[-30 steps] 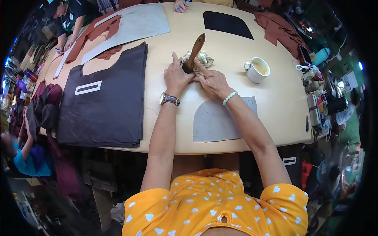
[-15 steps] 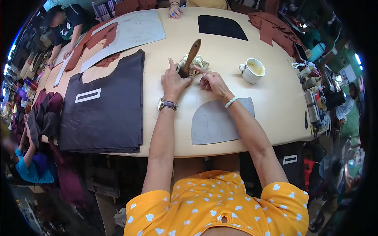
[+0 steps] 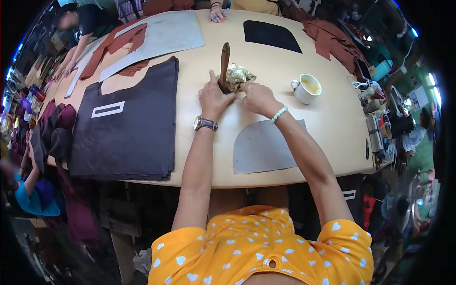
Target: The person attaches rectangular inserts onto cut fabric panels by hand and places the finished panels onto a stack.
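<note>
A paintbrush with a brown wooden handle [image 3: 225, 61] stands nearly upright over the table, its lower end at my left hand [image 3: 214, 99]. That hand is closed round the brush's base, thumb pointing right. Behind and right of the brush is a crumpled, stained, pale rag [image 3: 240, 75]. My right hand [image 3: 260, 99] has its fingers curled at the rag's lower right edge and seems to pinch it; the fingertips are partly hidden. The bristles cannot be made out. A white mug [image 3: 308, 89] with yellowish contents stands to the right.
A grey rounded panel [image 3: 263, 152] lies under my right forearm. Stacked dark pieces [image 3: 128, 137] with a white rectangular frame lie at left. Beyond are a black panel [image 3: 270, 35], a large grey sheet [image 3: 178, 35] and reddish-brown material [image 3: 327, 35]. Other people stand around the table.
My right hand's extended index finger has curled in, and the hand has moved to the rag's edge. The brush handle has tipped from leaning right to nearly upright.
</note>
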A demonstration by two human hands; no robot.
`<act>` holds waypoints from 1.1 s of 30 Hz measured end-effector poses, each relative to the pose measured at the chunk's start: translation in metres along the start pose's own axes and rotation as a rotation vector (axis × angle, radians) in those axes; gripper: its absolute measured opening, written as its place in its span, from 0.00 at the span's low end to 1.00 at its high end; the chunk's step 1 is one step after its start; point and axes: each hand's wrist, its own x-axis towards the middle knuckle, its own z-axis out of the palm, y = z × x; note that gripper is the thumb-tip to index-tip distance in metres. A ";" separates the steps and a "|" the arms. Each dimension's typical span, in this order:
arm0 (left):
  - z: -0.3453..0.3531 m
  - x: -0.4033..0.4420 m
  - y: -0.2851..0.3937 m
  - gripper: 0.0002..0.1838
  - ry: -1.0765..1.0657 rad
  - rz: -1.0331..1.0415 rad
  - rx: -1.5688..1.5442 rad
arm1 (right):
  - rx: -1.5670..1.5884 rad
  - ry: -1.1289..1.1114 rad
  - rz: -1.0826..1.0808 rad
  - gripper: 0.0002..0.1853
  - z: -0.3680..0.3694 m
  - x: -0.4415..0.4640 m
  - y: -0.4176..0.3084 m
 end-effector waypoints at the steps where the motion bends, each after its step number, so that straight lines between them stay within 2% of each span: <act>1: 0.002 0.001 -0.001 0.58 0.006 0.000 -0.012 | -0.037 0.003 -0.016 0.21 -0.004 -0.005 -0.010; 2: 0.003 0.001 -0.002 0.58 0.012 -0.001 -0.023 | -0.073 0.005 -0.032 0.23 -0.008 -0.012 -0.018; 5: 0.006 0.000 -0.004 0.59 0.041 0.020 -0.061 | 0.232 0.109 -0.104 0.29 -0.027 -0.037 -0.043; 8: 0.006 -0.001 -0.002 0.60 0.054 0.065 -0.136 | 0.358 0.241 -0.147 0.32 -0.040 -0.064 -0.054; 10: -0.002 -0.006 0.003 0.66 0.019 0.072 -0.178 | 0.444 0.169 -0.098 0.33 -0.036 -0.081 -0.049; 12: 0.006 -0.003 -0.005 0.69 0.147 0.149 -0.147 | 0.491 0.093 -0.078 0.34 -0.025 -0.094 -0.041; 14: -0.016 -0.010 0.002 0.71 0.147 0.074 -0.165 | 0.540 0.076 -0.046 0.35 -0.013 -0.110 -0.038; 15: -0.035 -0.018 0.004 0.66 0.122 0.027 -0.181 | 0.562 0.068 -0.029 0.35 -0.008 -0.115 -0.040; 18: -0.082 -0.044 -0.013 0.50 0.234 0.054 0.054 | 0.527 0.091 -0.106 0.35 -0.002 -0.127 -0.057; 20: -0.112 -0.064 -0.031 0.32 0.323 -0.057 0.063 | 0.552 0.133 -0.218 0.37 0.010 -0.126 -0.069; 22: -0.131 -0.079 -0.054 0.23 0.325 -0.149 0.096 | 0.612 0.121 -0.271 0.37 0.020 -0.125 -0.089; 23: -0.135 -0.086 -0.063 0.21 0.281 -0.184 0.111 | 0.649 0.079 -0.279 0.39 0.025 -0.123 -0.100; 25: -0.138 -0.096 -0.079 0.19 0.195 -0.243 0.139 | 0.985 0.105 -0.189 0.40 0.043 -0.123 -0.131; 28: -0.128 -0.107 -0.090 0.19 0.203 -0.061 0.269 | 1.324 0.121 -0.089 0.40 0.067 -0.128 -0.172; 29: -0.127 -0.108 -0.089 0.19 0.200 -0.061 0.288 | 1.408 0.122 -0.062 0.40 0.073 -0.131 -0.178; 33: -0.129 -0.108 -0.085 0.18 0.173 -0.063 0.314 | 1.247 0.264 -0.140 0.38 0.087 -0.136 -0.180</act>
